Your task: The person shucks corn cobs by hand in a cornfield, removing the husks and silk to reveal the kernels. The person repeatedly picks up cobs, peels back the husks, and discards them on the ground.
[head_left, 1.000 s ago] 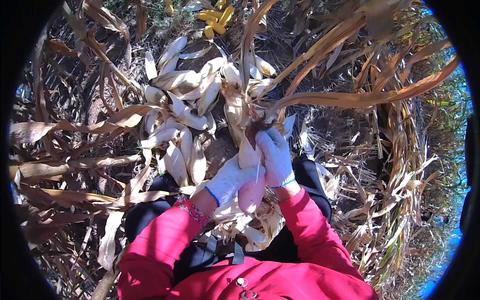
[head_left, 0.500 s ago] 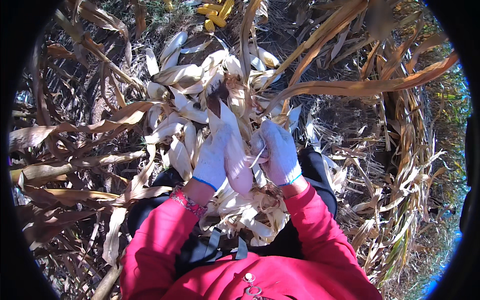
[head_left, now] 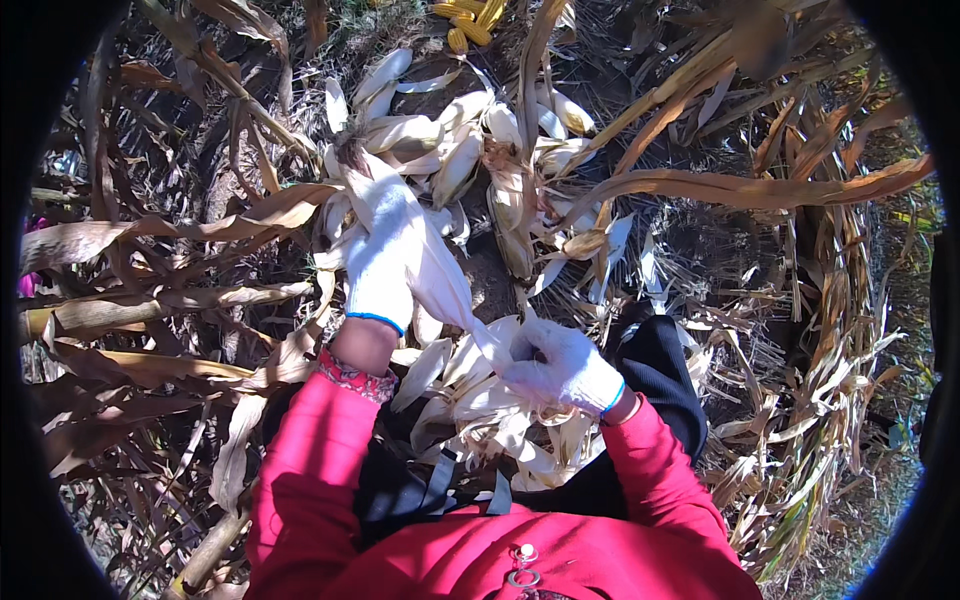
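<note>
Left hand (head_left: 383, 265): we're wrapping fingers around the husk-covered ear (head_left: 440, 285)!
Right hand (head_left: 565, 368): we're pinching its narrow lower end.
Ear: we're holding it slantwise between both hands.
Farther out: yellow cobs (head_left: 472, 28) are lying bare.

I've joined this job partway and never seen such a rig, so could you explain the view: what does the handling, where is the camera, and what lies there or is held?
There's no machine: the left grip and right grip are simply a person's gloved hands. The camera is worn on that person's head and looks down, so picture left is their left; its fisheye lens bends straight lines near the rim.

The left grip holds a corn ear. A narrow strip of its pale husk runs down to the right grip, which appears to pinch it.

Loose husks lie close to the person. Beyond are unhusked ears and bare yellow cobs, with dry stalks around.
</note>
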Demonstrator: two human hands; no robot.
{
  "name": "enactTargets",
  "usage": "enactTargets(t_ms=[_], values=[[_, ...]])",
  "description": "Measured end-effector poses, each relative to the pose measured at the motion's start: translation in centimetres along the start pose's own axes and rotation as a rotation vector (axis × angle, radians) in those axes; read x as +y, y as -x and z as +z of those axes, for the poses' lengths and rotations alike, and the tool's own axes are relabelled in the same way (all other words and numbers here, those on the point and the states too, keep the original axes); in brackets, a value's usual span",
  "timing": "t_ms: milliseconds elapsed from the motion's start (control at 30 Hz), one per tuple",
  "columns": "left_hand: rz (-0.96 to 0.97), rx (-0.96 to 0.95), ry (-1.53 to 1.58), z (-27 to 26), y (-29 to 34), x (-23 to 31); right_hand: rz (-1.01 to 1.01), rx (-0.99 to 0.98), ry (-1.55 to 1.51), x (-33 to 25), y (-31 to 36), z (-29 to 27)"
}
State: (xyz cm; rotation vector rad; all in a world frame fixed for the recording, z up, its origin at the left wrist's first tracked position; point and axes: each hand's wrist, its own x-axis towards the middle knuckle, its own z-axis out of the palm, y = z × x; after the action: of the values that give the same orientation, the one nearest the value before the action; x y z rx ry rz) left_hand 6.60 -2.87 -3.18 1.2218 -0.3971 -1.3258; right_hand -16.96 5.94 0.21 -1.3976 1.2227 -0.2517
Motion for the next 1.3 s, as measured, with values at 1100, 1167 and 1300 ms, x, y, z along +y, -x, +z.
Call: enactTargets(t_ms=[1100,1167,1300], values=[[-0.630,-0.262,0.033,2.2,3.9,-5.3,-0.226,0.537,-1.092,-0.7,-2.8,0.7],[-0.576,-0.213,0.055,2.1,3.9,-5.5,-0.197,0.463,-1.238,-1.5,-2.6,0.8],[-0.529,-0.149,0.079,1.7,2.4,-5.2,-0.080,0.255,-1.485,-1.3,-2.3,1.1]])
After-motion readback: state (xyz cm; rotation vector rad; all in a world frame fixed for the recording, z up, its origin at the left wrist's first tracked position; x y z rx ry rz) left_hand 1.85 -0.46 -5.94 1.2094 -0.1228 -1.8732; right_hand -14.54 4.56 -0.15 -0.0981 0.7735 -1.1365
